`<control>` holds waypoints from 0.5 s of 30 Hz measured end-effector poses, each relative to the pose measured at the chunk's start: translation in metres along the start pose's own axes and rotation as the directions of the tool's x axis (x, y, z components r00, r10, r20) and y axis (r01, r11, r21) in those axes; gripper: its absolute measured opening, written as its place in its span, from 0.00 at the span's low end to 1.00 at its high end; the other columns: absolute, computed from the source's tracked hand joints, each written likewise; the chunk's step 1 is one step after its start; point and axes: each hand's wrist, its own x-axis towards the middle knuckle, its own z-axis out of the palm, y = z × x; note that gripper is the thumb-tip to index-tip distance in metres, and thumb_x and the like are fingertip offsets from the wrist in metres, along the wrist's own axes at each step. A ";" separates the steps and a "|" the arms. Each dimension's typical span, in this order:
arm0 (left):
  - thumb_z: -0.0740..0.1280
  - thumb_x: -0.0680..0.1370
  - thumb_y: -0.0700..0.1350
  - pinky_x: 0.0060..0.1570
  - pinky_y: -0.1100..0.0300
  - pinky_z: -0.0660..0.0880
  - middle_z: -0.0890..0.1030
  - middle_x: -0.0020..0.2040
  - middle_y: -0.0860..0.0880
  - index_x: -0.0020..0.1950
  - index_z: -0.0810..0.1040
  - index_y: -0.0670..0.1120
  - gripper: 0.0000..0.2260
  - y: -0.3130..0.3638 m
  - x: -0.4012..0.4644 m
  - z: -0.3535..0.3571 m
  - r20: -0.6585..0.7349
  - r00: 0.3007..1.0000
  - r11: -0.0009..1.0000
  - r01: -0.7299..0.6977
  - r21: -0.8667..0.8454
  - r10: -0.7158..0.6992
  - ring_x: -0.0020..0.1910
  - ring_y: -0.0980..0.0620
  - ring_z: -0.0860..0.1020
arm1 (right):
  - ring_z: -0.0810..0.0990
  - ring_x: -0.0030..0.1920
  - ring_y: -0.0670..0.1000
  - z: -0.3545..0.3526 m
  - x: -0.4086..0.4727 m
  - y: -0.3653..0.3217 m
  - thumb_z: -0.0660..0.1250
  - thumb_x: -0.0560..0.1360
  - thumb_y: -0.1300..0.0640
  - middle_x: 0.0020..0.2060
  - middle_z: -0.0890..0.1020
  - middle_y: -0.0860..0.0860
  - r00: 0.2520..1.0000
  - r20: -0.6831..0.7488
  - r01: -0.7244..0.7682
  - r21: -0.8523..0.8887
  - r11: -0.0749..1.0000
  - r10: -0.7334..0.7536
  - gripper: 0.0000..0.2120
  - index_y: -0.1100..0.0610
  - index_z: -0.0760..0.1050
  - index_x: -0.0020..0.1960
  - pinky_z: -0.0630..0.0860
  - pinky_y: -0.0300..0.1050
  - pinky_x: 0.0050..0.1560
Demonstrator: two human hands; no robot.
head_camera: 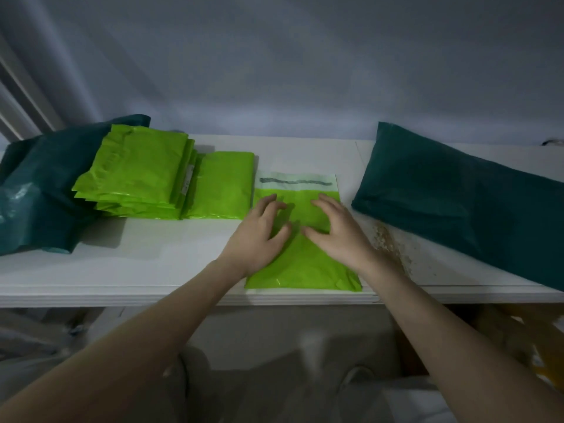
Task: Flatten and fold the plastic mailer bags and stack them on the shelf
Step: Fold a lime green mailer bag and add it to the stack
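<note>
Both hands, left and right, are pressing flat, fingers spread, on green mailer lying on white shelf; flap strip print is sitting unreadable. Folded stack is resting left.

You have two bare hands in view, your left hand and your right hand. You can count one flat lime-green plastic mailer bag lying open on the single white shelf. There is one stack of folded lime-green mailer bags, its layers too tightly packed to number, and one further folded lime-green bag just beside it. You also have two dark teal plastic bags: one at the left, one at the right.
</note>
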 end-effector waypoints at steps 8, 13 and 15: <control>0.66 0.74 0.43 0.48 0.52 0.75 0.80 0.50 0.42 0.51 0.77 0.43 0.08 -0.006 0.015 -0.026 -0.184 0.957 0.958 0.252 0.135 -0.226 0.49 0.41 0.78 | 0.70 0.60 0.57 -0.023 0.004 0.005 0.65 0.73 0.59 0.60 0.69 0.58 0.968 -0.128 -0.230 -0.097 0.968 0.217 0.20 0.59 0.69 0.64 0.68 0.45 0.55; 0.68 0.72 0.43 0.48 0.54 0.73 0.81 0.50 0.43 0.52 0.77 0.43 0.10 -0.008 0.015 -0.024 -0.149 0.934 0.931 0.342 0.130 -0.323 0.51 0.42 0.78 | 0.74 0.54 0.57 -0.025 0.003 0.015 0.66 0.72 0.58 0.58 0.72 0.58 0.945 -0.090 -0.323 -0.090 0.942 0.315 0.21 0.59 0.67 0.64 0.70 0.45 0.48; 0.69 0.71 0.40 0.48 0.56 0.72 0.81 0.50 0.44 0.53 0.76 0.43 0.11 -0.008 0.015 -0.024 -0.147 0.926 0.928 0.363 0.086 -0.348 0.51 0.43 0.78 | 0.74 0.52 0.55 -0.024 0.003 0.015 0.66 0.72 0.60 0.57 0.74 0.57 0.939 -0.077 -0.341 -0.050 0.939 0.337 0.22 0.59 0.66 0.64 0.69 0.43 0.46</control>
